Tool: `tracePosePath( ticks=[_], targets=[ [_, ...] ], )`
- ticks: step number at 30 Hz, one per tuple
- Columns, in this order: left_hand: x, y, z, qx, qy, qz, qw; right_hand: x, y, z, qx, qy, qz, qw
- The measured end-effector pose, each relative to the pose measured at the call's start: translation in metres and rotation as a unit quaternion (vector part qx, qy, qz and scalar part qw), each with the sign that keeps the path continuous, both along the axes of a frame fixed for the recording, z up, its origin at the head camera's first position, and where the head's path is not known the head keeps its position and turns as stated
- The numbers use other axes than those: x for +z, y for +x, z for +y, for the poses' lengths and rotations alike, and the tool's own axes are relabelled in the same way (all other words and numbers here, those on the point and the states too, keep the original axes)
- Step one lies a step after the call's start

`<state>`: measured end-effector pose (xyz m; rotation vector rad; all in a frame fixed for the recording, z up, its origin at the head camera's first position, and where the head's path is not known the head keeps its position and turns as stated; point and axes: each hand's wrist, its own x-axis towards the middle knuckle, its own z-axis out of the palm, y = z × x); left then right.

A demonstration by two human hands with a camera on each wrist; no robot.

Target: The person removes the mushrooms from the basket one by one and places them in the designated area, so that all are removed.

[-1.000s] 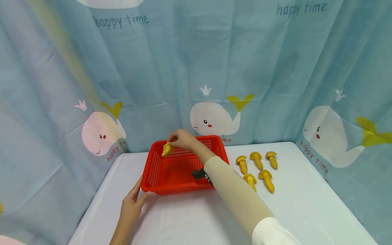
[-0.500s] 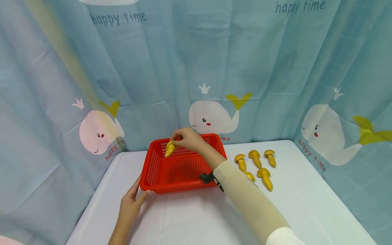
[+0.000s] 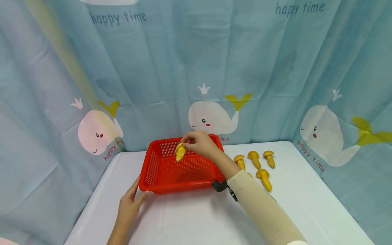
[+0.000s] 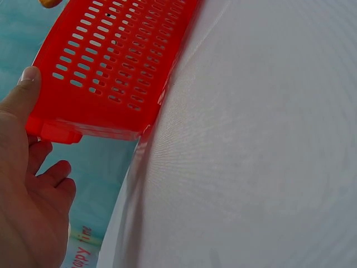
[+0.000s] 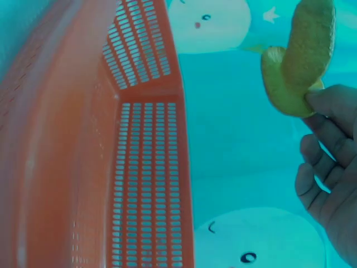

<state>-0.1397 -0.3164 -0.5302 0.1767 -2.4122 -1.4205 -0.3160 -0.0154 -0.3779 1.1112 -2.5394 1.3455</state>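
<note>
My right hand (image 3: 201, 145) pinches a yellow toy mushroom (image 3: 180, 152) by its cap, over the back part of a red plastic basket (image 3: 180, 186). In the right wrist view the mushroom (image 5: 309, 53) is held between thumb and fingers, its stem pointing away from the palm. At the basket's front left corner my left hand (image 3: 129, 204) grips the rim. The left wrist view shows the left thumb (image 4: 28, 84) on the outer wall and the fingers curled beneath the rim. The basket's visible floor holds nothing.
Several more yellow mushrooms (image 3: 264, 179) lie on the white table (image 3: 306, 204) right of the basket, one mostly hidden by the right sleeve. A blue curtain (image 3: 165, 75) with whale prints hangs close behind the basket and along both sides.
My right hand has moved rightward with the mushroom, from the basket's back left corner toward its middle. The left hand keeps its hold on the basket corner.
</note>
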Motion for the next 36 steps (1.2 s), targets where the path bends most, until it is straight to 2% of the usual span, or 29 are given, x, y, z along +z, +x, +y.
tracePosePath(
  ticks=[5, 14, 21, 28, 33, 36],
  targets=[
    [-0.001, -0.001, -0.001, -0.009, 0.000, 0.008, 0.9999, -0.003, 0.008, 0.017, -0.022, -0.014, 0.027, 0.999],
    [-0.002, 0.001, -0.001, -0.001, -0.011, 0.013, 0.9999, -0.007, 0.026, 0.042, -0.023, -0.043, 0.053, 0.997],
    [-0.003, -0.001, -0.001, -0.001, -0.011, 0.017, 0.9998, -0.013, 0.037, 0.059, -0.043, -0.064, 0.052, 0.996],
    [-0.005, 0.001, -0.002, 0.000, -0.003, 0.020, 0.9998, -0.023, 0.052, 0.078, -0.037, -0.113, 0.036, 0.992],
    [-0.004, 0.001, -0.001, -0.005, 0.006, 0.027, 0.9996, -0.026, 0.066, 0.092, -0.053, -0.118, 0.040, 0.991],
    [-0.003, 0.000, -0.001, -0.005, 0.004, 0.019, 0.9998, -0.026, 0.070, 0.100, -0.060, -0.121, 0.044, 0.990]
  ],
)
